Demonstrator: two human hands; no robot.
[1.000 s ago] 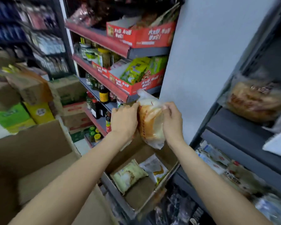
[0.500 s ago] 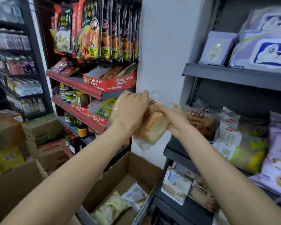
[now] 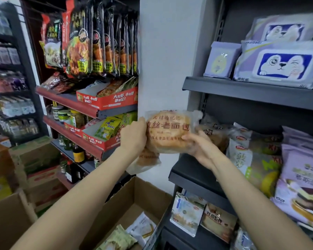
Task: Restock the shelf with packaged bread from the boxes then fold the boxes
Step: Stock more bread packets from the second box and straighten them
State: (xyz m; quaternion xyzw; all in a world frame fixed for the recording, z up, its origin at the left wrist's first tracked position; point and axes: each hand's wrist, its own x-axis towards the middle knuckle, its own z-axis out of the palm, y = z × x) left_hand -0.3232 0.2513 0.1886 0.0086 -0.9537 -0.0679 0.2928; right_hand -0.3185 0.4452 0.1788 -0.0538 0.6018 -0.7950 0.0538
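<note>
A round loaf in a clear printed wrapper, the packaged bread [image 3: 167,131], is held up in both hands in front of the left end of the dark grey shelf [image 3: 192,170], at the height of its middle tier. The left hand [image 3: 133,137] is curled round the packet's left edge, with the fingers hidden behind the wrapper and only the back of the hand shown; a second, similar packet [image 3: 145,159] hangs below it and seems to be gripped by the same hand, though the hold itself cannot be made out. The right hand [image 3: 200,145] is cupped under the packet's lower right corner, thumb laid along the front face and fingers wrapped beneath. Just behind the held packet, more wrapped loaves [image 3: 217,132] are seen lying on that tier, with white-and-green bags [image 3: 242,154] and lilac cake packets [image 3: 300,177] further to the right. On the tier above, packs of wet wipes [image 3: 282,67] are stacked (cartoon animals are printed on the fronts). Below the arms, an open cardboard box [image 3: 134,195] is set against the shelf's foot, and a few flat packets [image 3: 141,230] are left lying in it. To the left, red-edged shelves [image 3: 90,112] carry jars, bottles and hanging noodle packs.
</note>
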